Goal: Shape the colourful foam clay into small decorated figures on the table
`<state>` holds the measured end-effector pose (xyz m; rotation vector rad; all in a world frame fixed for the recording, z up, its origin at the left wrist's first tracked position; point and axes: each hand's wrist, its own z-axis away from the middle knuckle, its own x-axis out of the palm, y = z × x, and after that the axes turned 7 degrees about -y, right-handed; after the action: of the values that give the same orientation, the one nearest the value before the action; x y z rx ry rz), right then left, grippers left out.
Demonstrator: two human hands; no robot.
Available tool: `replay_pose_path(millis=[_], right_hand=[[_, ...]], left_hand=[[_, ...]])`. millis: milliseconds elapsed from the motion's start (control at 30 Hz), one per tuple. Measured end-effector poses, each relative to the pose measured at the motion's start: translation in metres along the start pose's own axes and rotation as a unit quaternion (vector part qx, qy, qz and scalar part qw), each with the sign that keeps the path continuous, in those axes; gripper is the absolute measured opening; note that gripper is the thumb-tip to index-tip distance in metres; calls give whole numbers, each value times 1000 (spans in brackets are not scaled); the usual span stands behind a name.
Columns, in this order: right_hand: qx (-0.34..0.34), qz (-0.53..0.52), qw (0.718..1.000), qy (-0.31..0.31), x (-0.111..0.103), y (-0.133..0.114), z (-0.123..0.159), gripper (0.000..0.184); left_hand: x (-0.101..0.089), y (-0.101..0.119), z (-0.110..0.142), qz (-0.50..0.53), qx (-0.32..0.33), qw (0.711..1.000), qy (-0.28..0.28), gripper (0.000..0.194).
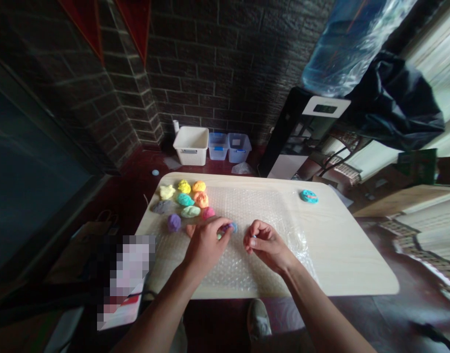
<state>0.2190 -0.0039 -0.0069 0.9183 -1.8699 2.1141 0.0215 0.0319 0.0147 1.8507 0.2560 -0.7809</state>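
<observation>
Over the bubble wrap, my left hand [207, 240] pinches a small blue-and-purple clay piece [232, 227] between thumb and fingertips. To its right, my right hand [266, 243] is closed, with a tiny light-blue bit of clay [253, 237] showing at the thumb and forefinger. The two hands are a short gap apart. Close behind my left hand lie a pink lump [208, 212] and a light-green lump [190, 212]. A brownish-orange lump [190, 230] is partly covered by that hand, and a purple ball [174, 223] sits farther left.
Several more clay lumps, among them teal [185, 199] and grey [162, 207], cover the table's far left. A turquoise disc with an orange stripe [309, 196] lies far right. Bubble wrap [261, 264] spreads across the table [350, 245]. Bins [192, 152] and a water dispenser [294, 142] stand beyond.
</observation>
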Motion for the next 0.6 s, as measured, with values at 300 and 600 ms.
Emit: replay_pose_path(millis=[300, 600], right_hand=[[60, 11, 997, 41, 2, -1, -1, 50], [16, -28, 998, 45, 0, -1, -3, 24]], left_hand=[[0, 2, -3, 78, -6, 997, 21, 10], [1, 2, -2, 176, -15, 984, -3, 11]])
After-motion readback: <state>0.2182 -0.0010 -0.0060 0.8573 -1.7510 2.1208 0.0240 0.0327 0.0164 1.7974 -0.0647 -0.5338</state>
